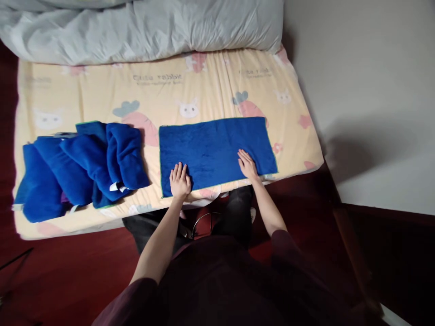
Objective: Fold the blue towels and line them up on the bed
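Observation:
A blue towel (210,149) with a thin green edge lies flat and spread out near the front edge of the bed. My left hand (180,181) rests on its lower left part, fingers spread and palm down. On the towel's right part lies my right hand (248,164), palm down with the fingers stretched out. Neither hand grips anything. To the left, apart from the flat towel, several crumpled blue towels (81,167) overlap in a heap, with small white tags showing.
The mattress (102,90) has a yellow sheet with rabbits and carrots. A grey quilt (152,31) lies along its far side. A pale wall (367,90) stands to the right. Dark red floor (84,271) shows below the bed.

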Demonstrator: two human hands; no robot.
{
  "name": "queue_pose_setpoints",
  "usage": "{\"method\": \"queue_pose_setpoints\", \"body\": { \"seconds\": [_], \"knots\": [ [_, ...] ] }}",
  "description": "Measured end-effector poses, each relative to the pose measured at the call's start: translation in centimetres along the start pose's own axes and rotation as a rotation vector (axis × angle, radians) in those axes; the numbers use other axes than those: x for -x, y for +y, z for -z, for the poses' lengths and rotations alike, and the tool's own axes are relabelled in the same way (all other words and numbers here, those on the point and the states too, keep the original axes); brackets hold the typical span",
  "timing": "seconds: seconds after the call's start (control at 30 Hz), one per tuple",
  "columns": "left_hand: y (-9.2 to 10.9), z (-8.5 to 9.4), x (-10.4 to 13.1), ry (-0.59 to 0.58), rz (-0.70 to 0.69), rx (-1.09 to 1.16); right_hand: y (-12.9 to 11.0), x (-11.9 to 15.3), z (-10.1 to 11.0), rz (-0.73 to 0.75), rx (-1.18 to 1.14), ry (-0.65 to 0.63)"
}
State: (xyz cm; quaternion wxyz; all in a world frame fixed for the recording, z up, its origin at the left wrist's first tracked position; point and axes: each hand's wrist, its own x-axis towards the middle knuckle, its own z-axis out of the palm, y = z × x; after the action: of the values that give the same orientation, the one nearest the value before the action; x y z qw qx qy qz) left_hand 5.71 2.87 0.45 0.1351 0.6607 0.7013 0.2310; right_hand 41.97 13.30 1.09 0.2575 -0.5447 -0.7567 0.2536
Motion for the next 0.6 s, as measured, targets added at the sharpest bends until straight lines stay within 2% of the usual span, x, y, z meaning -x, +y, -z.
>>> {"method": "queue_pose_setpoints", "body": {
  "seconds": [0.1,0.2,0.3,0.47,0.53,0.6],
  "knots": [
    [0.1,0.1,0.0,-0.035,0.030,0.038,3.7,1.0,3.6,-0.068,0.096,0.057],
    [0.2,0.1,-0.1,-0.050,0.043,0.067,6.2,1.7,5.6,-0.115,0.190,0.102],
    [0.2,0.1,-0.1,-0.021,0.030,0.029,7.0,1.9,5.9,-0.143,0.275,0.122],
    [0.3,0.0,-0.2,-0.001,0.036,-0.028,6.7,1.7,5.2,-0.175,0.339,0.128],
    [1.6,-0.5,-0.5,0.005,0.045,-0.022,6.8,1.6,5.1,-0.172,0.338,0.130],
    [4.4,-1.7,-1.0,-0.012,0.003,0.018,7.0,1.6,5.0,-0.158,0.340,0.149]
  ]
}}
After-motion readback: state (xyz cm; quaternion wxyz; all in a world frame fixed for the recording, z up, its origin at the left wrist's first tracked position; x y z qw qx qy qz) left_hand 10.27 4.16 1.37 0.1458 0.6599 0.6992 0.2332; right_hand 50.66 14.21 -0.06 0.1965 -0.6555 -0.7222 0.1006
